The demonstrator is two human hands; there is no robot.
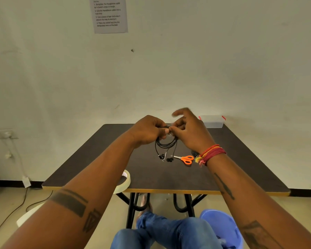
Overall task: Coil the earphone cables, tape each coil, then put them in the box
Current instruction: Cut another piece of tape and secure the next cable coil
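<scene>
A black coiled earphone cable [166, 143] hangs above the dark table [169, 177], held up at its top by both hands. My left hand [148, 130] grips the top of the coil with curled fingers. My right hand [188, 130] pinches the same spot from the right, its upper fingers lifted and blurred. The earbuds and plug [166, 158] dangle down to the table top. A roll of pale tape [123, 182] lies at the table's front edge, partly hidden by my left forearm. The clear box with red clips [213, 121] stands at the far right corner.
Orange-handled scissors [185, 159] lie on the table just right of the dangling earbuds. A blue bucket [223, 229] stands on the floor by my right knee. The wall runs right behind the table, with a printed sheet [109, 15] stuck to it.
</scene>
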